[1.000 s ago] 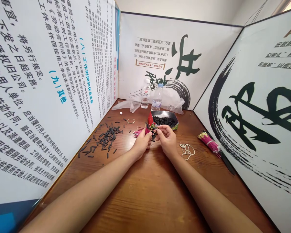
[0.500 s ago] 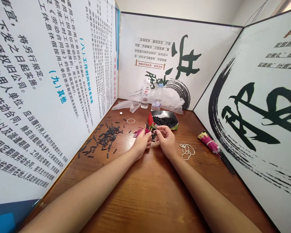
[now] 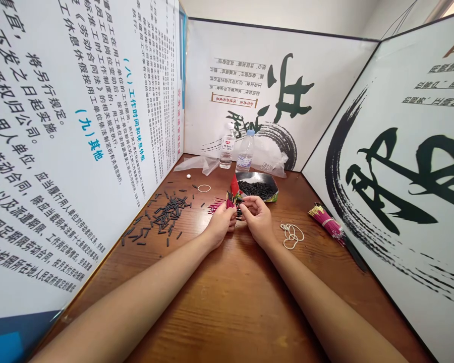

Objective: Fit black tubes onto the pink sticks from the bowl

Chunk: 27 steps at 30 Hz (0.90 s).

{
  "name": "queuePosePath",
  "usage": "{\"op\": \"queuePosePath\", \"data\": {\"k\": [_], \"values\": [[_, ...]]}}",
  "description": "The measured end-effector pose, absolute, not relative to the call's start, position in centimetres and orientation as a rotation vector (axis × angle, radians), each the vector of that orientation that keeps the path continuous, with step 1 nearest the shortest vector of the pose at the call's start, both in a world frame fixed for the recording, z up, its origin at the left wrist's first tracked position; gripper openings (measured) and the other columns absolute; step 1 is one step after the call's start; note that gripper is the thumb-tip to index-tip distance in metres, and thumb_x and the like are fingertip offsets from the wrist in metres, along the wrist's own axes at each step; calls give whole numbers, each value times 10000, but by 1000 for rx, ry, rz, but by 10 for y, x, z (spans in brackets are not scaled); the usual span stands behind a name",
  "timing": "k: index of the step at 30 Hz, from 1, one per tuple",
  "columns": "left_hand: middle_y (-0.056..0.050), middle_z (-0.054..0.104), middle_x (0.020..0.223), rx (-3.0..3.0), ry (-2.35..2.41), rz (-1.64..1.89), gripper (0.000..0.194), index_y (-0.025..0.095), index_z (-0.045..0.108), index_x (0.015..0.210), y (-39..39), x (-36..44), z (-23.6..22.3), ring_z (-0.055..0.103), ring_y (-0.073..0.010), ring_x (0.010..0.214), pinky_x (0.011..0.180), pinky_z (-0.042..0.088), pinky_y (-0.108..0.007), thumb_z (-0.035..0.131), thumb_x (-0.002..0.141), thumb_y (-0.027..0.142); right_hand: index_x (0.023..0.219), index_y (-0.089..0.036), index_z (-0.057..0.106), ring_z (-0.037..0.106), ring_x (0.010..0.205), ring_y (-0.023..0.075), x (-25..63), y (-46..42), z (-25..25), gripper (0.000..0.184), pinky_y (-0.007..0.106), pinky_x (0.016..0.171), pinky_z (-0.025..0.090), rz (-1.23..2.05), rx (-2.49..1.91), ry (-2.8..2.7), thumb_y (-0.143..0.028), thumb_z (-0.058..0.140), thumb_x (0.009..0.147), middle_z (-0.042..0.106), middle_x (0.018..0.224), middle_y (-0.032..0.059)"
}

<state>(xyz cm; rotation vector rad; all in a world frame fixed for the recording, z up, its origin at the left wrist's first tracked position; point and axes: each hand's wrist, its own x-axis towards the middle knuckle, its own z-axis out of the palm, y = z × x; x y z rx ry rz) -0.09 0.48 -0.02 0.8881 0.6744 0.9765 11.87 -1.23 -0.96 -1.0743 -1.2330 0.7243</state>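
Note:
My left hand (image 3: 222, 224) is closed around a bundle of thin magenta wires (image 3: 230, 199). Gold-coloured and black ends stick up past the thumb, and more magenta lengths poke out to the left. Right beside them, my right hand (image 3: 258, 217) is pinched, thumb against forefinger, close to the bundle's tips. Whatever lies in that pinch is too small to make out. Several short black sleeves (image 3: 239, 214) show between the two hands. Just behind, an open box (image 3: 275, 193) with a red flap holds many more black sleeves (image 3: 255, 188).
Loose black sleeves (image 3: 170, 214) lie scattered on the wooden table (image 3: 212, 302) at left. White rubber bands (image 3: 293, 237) and a banded magenta wire bundle (image 3: 327, 224) are at right. Two water bottles (image 3: 227, 146) and clear plastic (image 3: 199, 164) stand behind. Printed panels (image 3: 242, 45) enclose three sides.
The right hand's fingertips have shifted very slightly to the left, against the bundle's tips. The left hand keeps its hold on the wires.

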Motion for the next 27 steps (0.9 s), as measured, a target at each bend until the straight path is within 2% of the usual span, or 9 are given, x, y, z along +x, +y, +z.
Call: {"op": "queuePosePath", "data": {"k": [12, 27], "values": [[87, 321, 598, 903, 673, 986, 226, 196, 443, 815, 7, 0, -6, 251, -25, 416, 388, 147, -155, 638, 730, 273, 958, -206, 579, 590, 670, 142, 121, -10, -14, 269, 265, 605, 489, 678, -1102, -1279, -373, 681, 774, 639, 818, 20], [81, 341, 617, 937, 662, 976, 203, 192, 428, 816, 8, -1, -7, 272, -21, 420, 388, 159, -146, 604, 765, 279, 961, -196, 605, 585, 664, 141, 122, -10, -17, 246, 269, 615, 475, 612, -1142, -1356, -375, 659, 800, 653, 834, 30]]}}
